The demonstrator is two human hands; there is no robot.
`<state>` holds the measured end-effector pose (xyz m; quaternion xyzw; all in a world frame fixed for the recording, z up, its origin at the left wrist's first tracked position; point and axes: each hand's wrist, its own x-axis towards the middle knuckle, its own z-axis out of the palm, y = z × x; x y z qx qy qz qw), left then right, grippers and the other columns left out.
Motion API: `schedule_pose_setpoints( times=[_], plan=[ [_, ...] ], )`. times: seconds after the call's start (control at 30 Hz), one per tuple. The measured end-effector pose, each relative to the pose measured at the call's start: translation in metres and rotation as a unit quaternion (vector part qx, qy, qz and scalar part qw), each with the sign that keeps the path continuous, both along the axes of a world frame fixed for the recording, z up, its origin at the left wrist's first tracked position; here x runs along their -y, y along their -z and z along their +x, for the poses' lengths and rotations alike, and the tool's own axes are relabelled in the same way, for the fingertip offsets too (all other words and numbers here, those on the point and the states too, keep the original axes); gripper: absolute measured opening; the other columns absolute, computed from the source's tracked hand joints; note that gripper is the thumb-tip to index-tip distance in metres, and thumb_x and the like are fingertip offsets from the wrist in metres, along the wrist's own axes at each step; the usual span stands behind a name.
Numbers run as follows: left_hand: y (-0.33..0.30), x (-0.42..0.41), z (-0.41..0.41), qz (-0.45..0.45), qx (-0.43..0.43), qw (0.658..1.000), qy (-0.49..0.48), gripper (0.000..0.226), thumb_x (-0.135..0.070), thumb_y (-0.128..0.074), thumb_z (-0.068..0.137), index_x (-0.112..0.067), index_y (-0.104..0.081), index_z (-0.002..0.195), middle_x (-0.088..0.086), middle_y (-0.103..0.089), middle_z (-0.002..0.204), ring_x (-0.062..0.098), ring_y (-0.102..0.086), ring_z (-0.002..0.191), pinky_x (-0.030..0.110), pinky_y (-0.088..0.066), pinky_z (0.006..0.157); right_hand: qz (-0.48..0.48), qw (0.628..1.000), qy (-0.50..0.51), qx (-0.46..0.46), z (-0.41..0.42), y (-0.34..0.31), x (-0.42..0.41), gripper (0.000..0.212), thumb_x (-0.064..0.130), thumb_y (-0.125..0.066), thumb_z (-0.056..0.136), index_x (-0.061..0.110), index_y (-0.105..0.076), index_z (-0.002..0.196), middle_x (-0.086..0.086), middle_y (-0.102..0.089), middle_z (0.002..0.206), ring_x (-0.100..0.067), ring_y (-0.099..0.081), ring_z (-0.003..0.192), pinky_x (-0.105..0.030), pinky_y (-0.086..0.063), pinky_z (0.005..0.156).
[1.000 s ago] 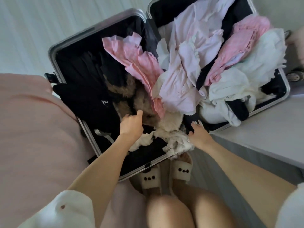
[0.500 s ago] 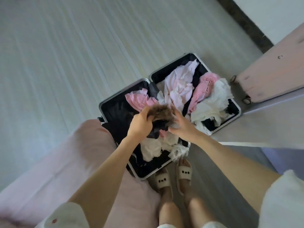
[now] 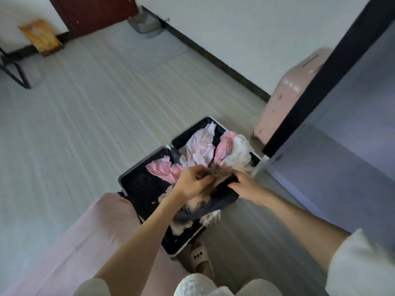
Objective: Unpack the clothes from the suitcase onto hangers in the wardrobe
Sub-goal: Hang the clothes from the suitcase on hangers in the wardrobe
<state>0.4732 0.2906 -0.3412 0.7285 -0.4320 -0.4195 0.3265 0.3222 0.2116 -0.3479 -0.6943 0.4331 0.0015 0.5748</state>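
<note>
An open black suitcase point(image 3: 136, 178) with a silver rim lies on the floor below me, holding pink point(image 3: 162, 170), pale lilac point(image 3: 201, 146) and white point(image 3: 239, 154) clothes. Both hands hold a dark garment with brown fur trim point(image 3: 222, 186) lifted above the case. My left hand point(image 3: 192, 183) grips its furry edge. My right hand point(image 3: 245, 186) grips the dark part beside it. The garment's lower part hangs down over the case. The wardrobe's dark edge point(image 3: 316, 82) and pale side panel point(image 3: 342, 157) rise at the right. No hangers show.
A pink bed or cushion point(image 3: 70, 248) sits at lower left, touching the case. A pink suitcase point(image 3: 286, 97) stands upright by the wall behind the wardrobe edge. My sandalled foot point(image 3: 198, 257) is next to the case's near corner. A red-brown door point(image 3: 96, 13) is far off.
I have straightened up, so the suitcase looks smaller and farther below. The furry dark garment has come up out of the case in both hands.
</note>
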Motion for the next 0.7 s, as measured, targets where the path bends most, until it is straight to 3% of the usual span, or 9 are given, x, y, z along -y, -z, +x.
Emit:
schedule_pose_setpoints(
  times=[0.03, 0.1, 0.17, 0.27, 0.33, 0.43, 0.57, 0.63, 0.7],
  plan=[
    [-0.002, 0.0, -0.017, 0.017, -0.034, 0.999, -0.008, 0.011, -0.012, -0.061, 0.087, -0.016, -0.06, 0.076, -0.009, -0.058, 0.069, 0.002, -0.056, 0.064, 0.018, -0.045, 0.068, -0.004, 1.0, 0.01, -0.003, -0.02, -0.008, -0.002, 0.045, -0.008, -0.04, 0.087, 0.014, -0.052, 0.124, -0.005, -0.058, 0.118, -0.016, -0.053, 0.113, -0.019, -0.045, 0.089],
    [-0.002, 0.002, -0.049, 0.046, -0.083, 0.995, -0.035, 0.013, -0.016, -0.057, 0.091, -0.015, -0.06, 0.078, 0.0, -0.061, 0.072, 0.018, -0.059, 0.075, 0.035, -0.051, 0.079, 0.0, 1.0, 0.026, 0.008, -0.06, -0.024, -0.003, 0.047, -0.013, -0.038, 0.085, 0.009, -0.053, 0.124, -0.002, -0.057, 0.112, -0.014, -0.05, 0.108, -0.008, -0.044, 0.078],
    [0.004, 0.007, -0.079, 0.076, -0.037, 0.996, -0.014, 0.011, -0.017, -0.054, 0.093, -0.009, -0.061, 0.095, 0.008, -0.064, 0.091, 0.023, -0.058, 0.089, 0.036, -0.048, 0.088, 0.004, 0.997, 0.064, 0.034, -0.098, -0.038, -0.001, 0.044, -0.017, -0.037, 0.083, 0.008, -0.058, 0.111, -0.001, -0.058, 0.102, -0.016, -0.053, 0.1, -0.014, -0.044, 0.074],
    [0.011, 0.018, -0.131, 0.128, 0.014, 0.987, 0.092, 0.046, -0.017, -0.06, 0.089, -0.01, -0.045, 0.132, 0.012, -0.046, 0.133, 0.025, -0.046, 0.121, 0.032, -0.039, 0.101, 0.039, 0.98, 0.176, 0.084, -0.162, -0.057, 0.006, 0.044, -0.02, -0.032, 0.082, 0.008, -0.059, 0.101, -0.011, -0.058, 0.09, -0.026, -0.055, 0.086, -0.033, -0.043, 0.07],
    [0.01, 0.03, -0.166, 0.138, 0.037, 0.979, 0.146, 0.068, -0.017, -0.065, 0.085, -0.016, -0.029, 0.143, 0.013, -0.031, 0.144, 0.029, -0.033, 0.133, 0.034, -0.034, 0.107, 0.053, 0.96, 0.247, 0.121, -0.2, -0.073, 0.012, 0.047, -0.019, -0.03, 0.082, 0.014, -0.06, 0.094, -0.012, -0.06, 0.078, -0.025, -0.057, 0.074, -0.031, -0.043, 0.063],
    [-0.003, 0.055, -0.226, 0.115, 0.048, 0.972, 0.199, 0.1, -0.029, -0.077, 0.071, -0.014, -0.015, 0.147, 0.013, -0.023, 0.148, 0.033, -0.023, 0.139, 0.041, -0.026, 0.113, 0.042, 0.926, 0.323, 0.188, -0.257, -0.108, 0.016, 0.047, -0.018, -0.027, 0.082, 0.017, -0.059, 0.085, -0.006, -0.057, 0.063, -0.019, -0.055, 0.057, -0.024, -0.042, 0.055],
    [-0.022, 0.087, -0.285, 0.114, 0.069, 0.964, 0.232, 0.101, -0.03, -0.075, 0.076, -0.012, -0.006, 0.148, 0.013, -0.018, 0.15, 0.031, -0.025, 0.137, 0.039, -0.025, 0.114, 0.031, 0.888, 0.367, 0.277, -0.306, -0.146, 0.025, 0.045, -0.015, -0.021, 0.083, 0.012, -0.058, 0.085, -0.007, -0.059, 0.066, -0.019, -0.058, 0.061, -0.023, -0.044, 0.055],
    [-0.021, 0.107, -0.306, 0.105, 0.085, 0.959, 0.249, 0.095, -0.034, -0.073, 0.075, -0.011, -0.015, 0.147, 0.01, -0.02, 0.148, 0.03, -0.025, 0.135, 0.035, -0.021, 0.114, 0.027, 0.861, 0.386, 0.33, -0.327, -0.166, 0.031, 0.044, -0.013, -0.023, 0.085, 0.011, -0.06, 0.089, -0.005, -0.065, 0.071, -0.018, -0.064, 0.066, -0.024, -0.05, 0.056],
    [-0.03, 0.132, -0.331, 0.094, 0.056, 0.965, 0.237, 0.082, -0.035, -0.072, 0.071, -0.006, -0.034, 0.138, 0.014, -0.036, 0.143, 0.032, -0.038, 0.13, 0.04, -0.032, 0.111, 0.011, 0.818, 0.414, 0.399, -0.354, -0.191, 0.04, 0.043, -0.009, -0.028, 0.087, 0.011, -0.065, 0.086, -0.005, -0.068, 0.075, -0.019, -0.067, 0.07, -0.027, -0.052, 0.064]
  ],
)
